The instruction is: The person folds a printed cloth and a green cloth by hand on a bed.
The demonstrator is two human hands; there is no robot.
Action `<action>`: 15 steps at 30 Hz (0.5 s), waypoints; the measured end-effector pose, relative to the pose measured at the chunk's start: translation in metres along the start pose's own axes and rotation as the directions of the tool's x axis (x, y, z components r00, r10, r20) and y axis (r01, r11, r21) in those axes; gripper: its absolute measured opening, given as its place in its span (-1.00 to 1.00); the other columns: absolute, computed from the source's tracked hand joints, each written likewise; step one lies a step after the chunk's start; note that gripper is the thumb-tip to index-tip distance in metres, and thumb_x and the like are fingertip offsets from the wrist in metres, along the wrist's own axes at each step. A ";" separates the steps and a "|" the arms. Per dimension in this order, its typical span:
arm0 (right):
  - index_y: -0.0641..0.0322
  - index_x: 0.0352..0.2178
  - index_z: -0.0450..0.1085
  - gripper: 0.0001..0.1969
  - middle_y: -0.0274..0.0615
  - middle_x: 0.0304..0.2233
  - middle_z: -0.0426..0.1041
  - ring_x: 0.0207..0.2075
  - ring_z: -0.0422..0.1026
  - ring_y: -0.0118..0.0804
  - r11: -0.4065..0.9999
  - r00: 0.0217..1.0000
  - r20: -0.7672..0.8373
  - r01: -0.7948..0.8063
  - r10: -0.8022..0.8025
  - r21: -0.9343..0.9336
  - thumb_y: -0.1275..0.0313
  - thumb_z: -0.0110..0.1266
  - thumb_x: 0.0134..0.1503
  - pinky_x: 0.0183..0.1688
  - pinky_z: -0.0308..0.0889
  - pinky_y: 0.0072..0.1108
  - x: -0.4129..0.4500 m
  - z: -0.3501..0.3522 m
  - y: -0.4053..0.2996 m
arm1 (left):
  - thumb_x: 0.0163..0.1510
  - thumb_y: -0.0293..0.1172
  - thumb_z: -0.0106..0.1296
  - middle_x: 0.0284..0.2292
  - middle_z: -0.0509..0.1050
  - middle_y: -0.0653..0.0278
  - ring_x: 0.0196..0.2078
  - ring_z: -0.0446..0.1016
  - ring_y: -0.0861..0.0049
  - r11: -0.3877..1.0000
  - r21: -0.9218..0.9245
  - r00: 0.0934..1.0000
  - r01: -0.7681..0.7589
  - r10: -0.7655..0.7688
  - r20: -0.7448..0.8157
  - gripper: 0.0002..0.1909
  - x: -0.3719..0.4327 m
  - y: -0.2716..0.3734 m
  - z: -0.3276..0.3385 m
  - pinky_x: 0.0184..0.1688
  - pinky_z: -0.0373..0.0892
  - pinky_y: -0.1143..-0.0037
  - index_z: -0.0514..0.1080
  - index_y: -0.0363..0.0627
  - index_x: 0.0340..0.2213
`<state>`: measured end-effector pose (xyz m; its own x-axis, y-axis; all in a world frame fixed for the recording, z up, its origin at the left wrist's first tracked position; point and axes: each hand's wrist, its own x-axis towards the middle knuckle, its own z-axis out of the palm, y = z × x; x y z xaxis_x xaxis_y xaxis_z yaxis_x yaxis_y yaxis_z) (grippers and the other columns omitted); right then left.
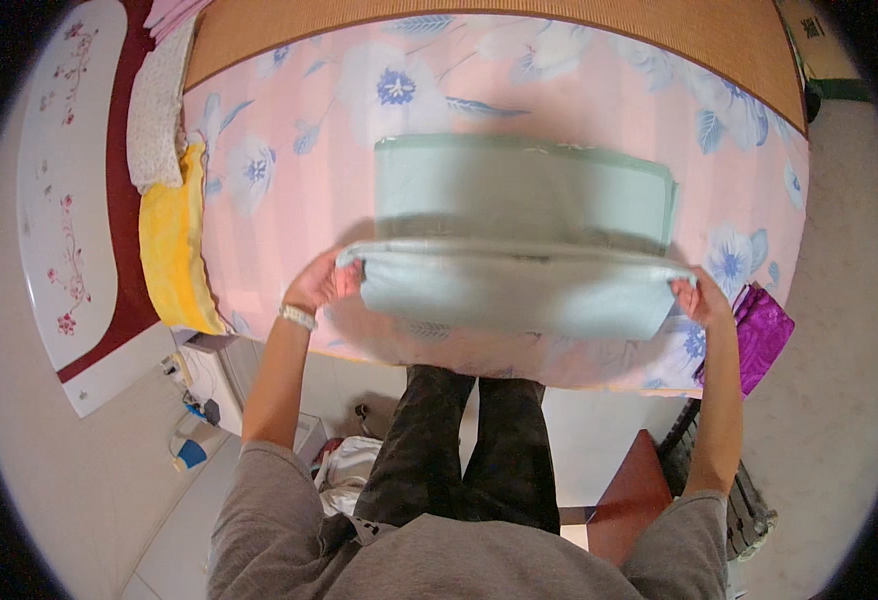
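A pale green cloth (521, 289) is stretched between my two hands above the bed, its upper edge lifted and the rest drooping towards me. My left hand (324, 283) pinches its left corner, and a light-coloured band circles that wrist. At the opposite corner, my right hand (698, 296) grips the fabric with curled fingers. Just beyond it, a flat pale green fabric piece (521, 184) with a darker green border lies on the bed; its near side is hidden behind the raised cloth.
A pink floral sheet (281, 240) covers the bed, with a woven mat (484, 9) along its far side. Folded yellow fabric (176, 247) lies by the headboard (71, 187). Folded purple cloth (763, 337) rests at the right corner. Below stand a white cabinet (214, 375) and a reddish-brown board (630, 502).
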<state>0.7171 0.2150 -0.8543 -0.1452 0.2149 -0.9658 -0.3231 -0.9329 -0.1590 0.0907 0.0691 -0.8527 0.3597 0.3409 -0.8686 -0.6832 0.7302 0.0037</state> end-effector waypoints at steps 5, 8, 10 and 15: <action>0.46 -0.33 0.17 -0.69 -0.06 -0.47 0.39 -0.44 0.44 -0.23 0.965 0.976 -0.002 0.216 -0.218 0.151 0.34 -0.14 0.04 -0.45 0.42 -0.66 0.069 0.056 -0.051 | 0.05 -0.36 -0.34 -0.55 0.42 0.34 -0.58 0.36 0.67 0.976 -0.081 0.979 -0.200 0.195 -0.062 -0.75 0.063 0.077 0.032 -0.52 0.31 0.67 0.32 -0.23 -0.45; 0.49 -0.35 0.16 -0.70 -0.02 -0.43 0.38 -0.41 0.43 -0.19 0.951 0.956 -0.044 0.292 -0.289 0.097 0.35 -0.14 0.03 -0.38 0.41 -0.63 0.103 0.082 -0.048 | 0.04 -0.39 -0.36 -0.52 0.43 0.33 -0.57 0.37 0.68 0.949 -0.011 0.947 -0.316 0.314 -0.073 -0.74 0.094 0.075 0.022 -0.49 0.30 0.68 0.33 -0.23 -0.44; 0.50 -0.36 0.16 -0.70 0.00 -0.41 0.37 -0.39 0.43 -0.17 0.949 0.953 -0.044 0.303 -0.301 0.084 0.36 -0.14 0.03 -0.34 0.41 -0.61 0.117 0.075 -0.048 | 0.04 -0.37 -0.33 -0.50 0.42 0.31 -0.55 0.36 0.68 0.908 -0.077 0.908 -0.413 0.404 -0.109 -0.75 0.104 0.071 0.016 -0.47 0.29 0.66 0.33 -0.23 -0.44; 0.56 -0.30 0.13 -0.65 0.15 -0.36 0.35 -0.34 0.41 -0.12 0.872 0.897 -0.030 0.436 -0.441 0.223 0.35 -0.18 0.04 -0.24 0.37 -0.56 0.122 0.054 -0.067 | 0.09 -0.25 -0.36 -0.40 0.39 0.17 -0.43 0.35 0.56 0.881 -0.214 0.846 -0.421 0.467 0.256 -0.65 0.113 0.080 0.011 -0.40 0.29 0.64 0.27 -0.31 -0.31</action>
<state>0.6707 0.3191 -0.9509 0.0405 0.5954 -0.8024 -0.5538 -0.6550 -0.5140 0.0836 0.1726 -0.9454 0.1481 0.7812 -0.6064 -0.8898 0.3729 0.2631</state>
